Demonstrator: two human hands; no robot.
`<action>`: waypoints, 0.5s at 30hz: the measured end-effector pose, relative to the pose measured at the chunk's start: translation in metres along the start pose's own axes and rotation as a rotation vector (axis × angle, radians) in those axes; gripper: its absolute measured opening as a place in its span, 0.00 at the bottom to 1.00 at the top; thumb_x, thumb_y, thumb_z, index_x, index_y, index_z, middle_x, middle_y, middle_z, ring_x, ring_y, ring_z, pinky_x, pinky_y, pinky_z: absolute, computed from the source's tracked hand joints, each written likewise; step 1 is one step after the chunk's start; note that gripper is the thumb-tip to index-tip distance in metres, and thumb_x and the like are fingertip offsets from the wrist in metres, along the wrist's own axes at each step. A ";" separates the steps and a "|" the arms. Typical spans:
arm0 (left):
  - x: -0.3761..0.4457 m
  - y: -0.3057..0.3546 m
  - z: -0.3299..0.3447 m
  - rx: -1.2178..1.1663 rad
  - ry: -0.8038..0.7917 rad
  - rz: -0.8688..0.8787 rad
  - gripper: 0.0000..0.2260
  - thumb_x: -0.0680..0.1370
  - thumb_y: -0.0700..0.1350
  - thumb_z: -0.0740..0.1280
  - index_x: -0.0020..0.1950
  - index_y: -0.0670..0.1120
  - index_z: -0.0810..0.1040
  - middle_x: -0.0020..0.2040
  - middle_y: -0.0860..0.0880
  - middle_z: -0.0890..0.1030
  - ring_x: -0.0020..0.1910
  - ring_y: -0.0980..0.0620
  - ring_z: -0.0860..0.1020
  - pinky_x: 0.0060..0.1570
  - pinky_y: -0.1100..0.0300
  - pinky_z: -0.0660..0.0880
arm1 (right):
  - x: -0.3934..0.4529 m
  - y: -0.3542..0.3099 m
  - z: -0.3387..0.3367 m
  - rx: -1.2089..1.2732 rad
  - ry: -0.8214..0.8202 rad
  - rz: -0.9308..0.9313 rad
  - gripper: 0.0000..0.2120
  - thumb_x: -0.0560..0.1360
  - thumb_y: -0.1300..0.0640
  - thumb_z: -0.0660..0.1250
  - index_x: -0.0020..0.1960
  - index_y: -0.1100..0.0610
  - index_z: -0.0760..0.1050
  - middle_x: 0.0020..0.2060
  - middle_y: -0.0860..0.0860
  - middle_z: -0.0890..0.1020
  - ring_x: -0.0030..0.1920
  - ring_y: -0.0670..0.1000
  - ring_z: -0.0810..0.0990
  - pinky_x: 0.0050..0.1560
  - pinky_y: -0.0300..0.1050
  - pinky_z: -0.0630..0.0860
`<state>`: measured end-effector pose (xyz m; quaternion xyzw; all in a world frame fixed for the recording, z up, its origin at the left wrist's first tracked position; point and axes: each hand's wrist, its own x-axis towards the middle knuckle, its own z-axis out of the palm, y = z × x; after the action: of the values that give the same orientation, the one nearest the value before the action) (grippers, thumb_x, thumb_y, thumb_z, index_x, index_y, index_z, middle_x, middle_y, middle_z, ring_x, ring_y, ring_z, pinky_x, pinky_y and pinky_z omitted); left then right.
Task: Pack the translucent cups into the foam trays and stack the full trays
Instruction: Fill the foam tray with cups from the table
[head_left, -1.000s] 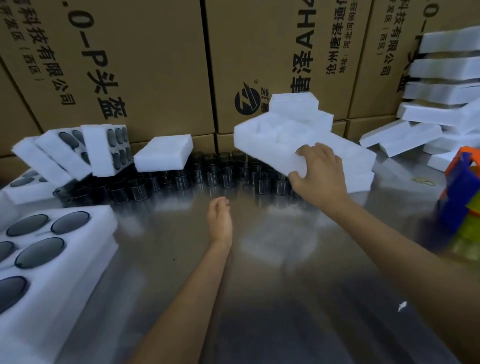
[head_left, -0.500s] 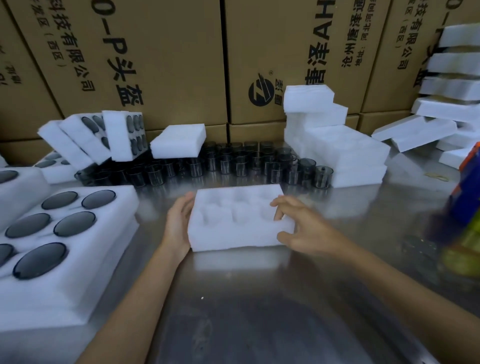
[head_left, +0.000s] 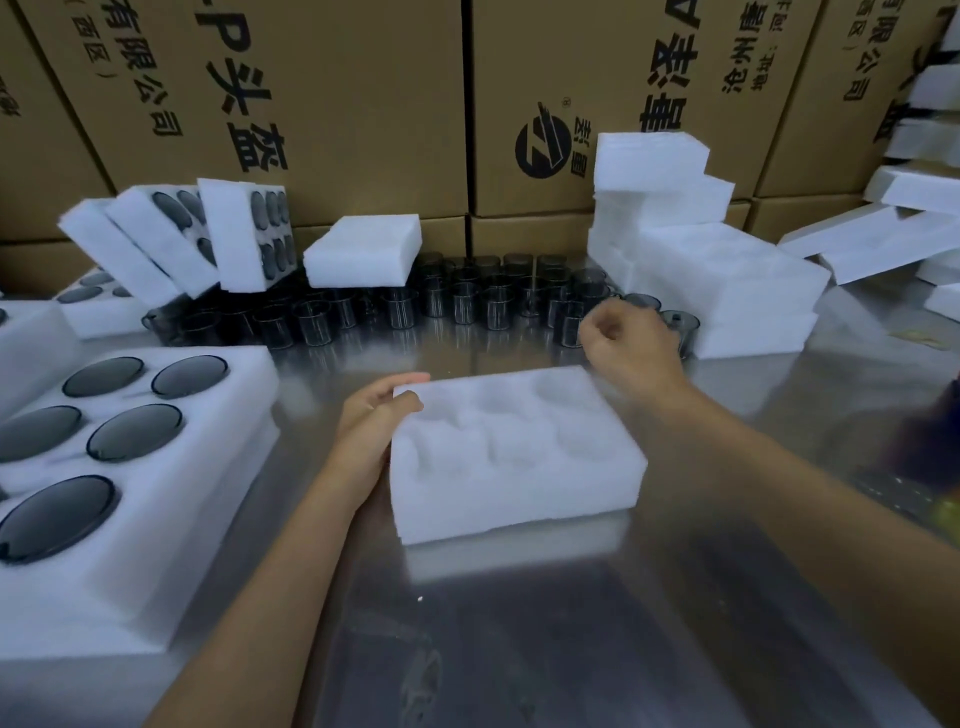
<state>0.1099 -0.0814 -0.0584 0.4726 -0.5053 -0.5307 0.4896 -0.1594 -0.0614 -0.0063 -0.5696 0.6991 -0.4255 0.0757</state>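
On a shiny steel table (head_left: 519, 649) before stacked cartons (head_left: 337, 104), left hand (head_left: 371, 421) gripped an empty tray (head_left: 511, 457), right hand (head_left: 631, 351) hovered curled, holding nothing, by the cups (head_left: 467, 301).

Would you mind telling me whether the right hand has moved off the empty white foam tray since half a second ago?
Yes. The right hand has left the empty white foam tray and gone back toward the row of translucent cups by the cardboard boxes.

Printed cardboard boxes (head_left: 332, 104) behind steel table (head_left: 519, 649)
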 end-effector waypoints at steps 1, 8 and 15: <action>0.002 0.001 -0.001 -0.002 -0.006 -0.016 0.13 0.75 0.35 0.67 0.53 0.49 0.85 0.43 0.48 0.86 0.37 0.54 0.83 0.34 0.63 0.79 | 0.014 0.003 0.004 -0.177 -0.010 -0.006 0.08 0.76 0.55 0.65 0.53 0.51 0.81 0.50 0.48 0.82 0.62 0.55 0.75 0.65 0.56 0.67; 0.009 0.003 0.001 -0.039 -0.004 -0.036 0.13 0.74 0.34 0.66 0.51 0.48 0.85 0.42 0.46 0.85 0.36 0.51 0.82 0.35 0.62 0.79 | 0.077 0.031 0.040 -0.614 -0.280 0.027 0.23 0.79 0.53 0.63 0.74 0.51 0.69 0.77 0.51 0.62 0.79 0.55 0.51 0.75 0.63 0.48; 0.011 0.003 -0.001 -0.073 -0.003 -0.047 0.10 0.74 0.35 0.67 0.50 0.45 0.85 0.42 0.46 0.84 0.37 0.52 0.82 0.34 0.63 0.78 | 0.072 0.035 0.067 -0.593 -0.072 -0.141 0.07 0.74 0.51 0.69 0.51 0.50 0.78 0.59 0.55 0.72 0.62 0.60 0.71 0.71 0.54 0.57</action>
<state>0.1098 -0.0925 -0.0554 0.4653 -0.4749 -0.5609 0.4933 -0.1703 -0.1581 -0.0444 -0.6285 0.7486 -0.1866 -0.0990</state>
